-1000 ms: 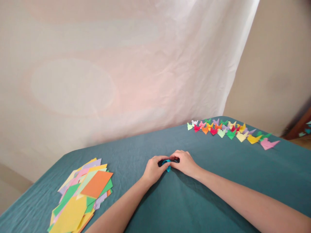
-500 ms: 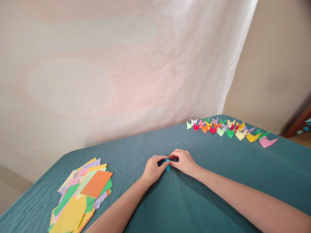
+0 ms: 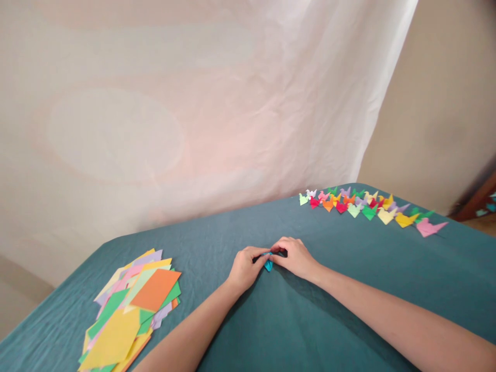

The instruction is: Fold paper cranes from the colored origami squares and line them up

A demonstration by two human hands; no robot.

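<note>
Indoors, left hand (image 3: 244,269) and right hand (image 3: 297,258) pinch blue paper (image 3: 268,266) on teal tablecloth (image 3: 349,294); white sheet (image 3: 194,103) behind.

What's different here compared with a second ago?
Very little. The left hand and right hand still pinch the small blue paper on the tablecloth. Their fingers have drawn closer over it, so less blue shows. Nothing was picked up or let go. The pile of coloured sheets and the row of folded paper birds lie as before.

The left hand (image 3: 244,269) and right hand (image 3: 297,258) are bare, and behind the fingers (image 3: 259,252) both wrists and forearms are uncovered as far back as the view shows.
</note>
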